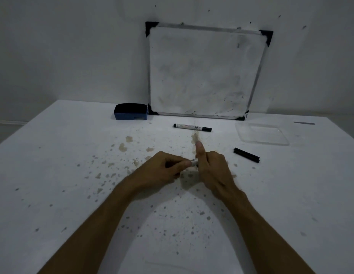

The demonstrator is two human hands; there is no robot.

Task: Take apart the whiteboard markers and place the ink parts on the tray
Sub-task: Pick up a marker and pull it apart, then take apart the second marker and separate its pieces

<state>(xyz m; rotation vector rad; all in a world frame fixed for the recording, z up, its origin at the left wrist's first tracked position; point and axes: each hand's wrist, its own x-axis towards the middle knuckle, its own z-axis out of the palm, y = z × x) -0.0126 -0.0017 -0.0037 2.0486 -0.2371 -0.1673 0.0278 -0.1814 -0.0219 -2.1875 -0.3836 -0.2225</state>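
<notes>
Both hands meet over the middle of the stained white table. My left hand (165, 167) and my right hand (210, 167) grip the two ends of one whiteboard marker (194, 161); only a short silvery stretch shows between the fingers. My right thumb points up. A second, whole marker (192, 127) with black cap lies farther back. Two black ink sticks (246, 155) lie side by side on the table, right of my hands. The clear plastic tray (251, 140) sits at the back right with nothing in it.
A small framed whiteboard (203, 70) leans on the wall at the back. A blue and black eraser (131, 111) sits left of it. Brown spots cover the tabletop (63, 175). The table's left edge runs diagonally at far left.
</notes>
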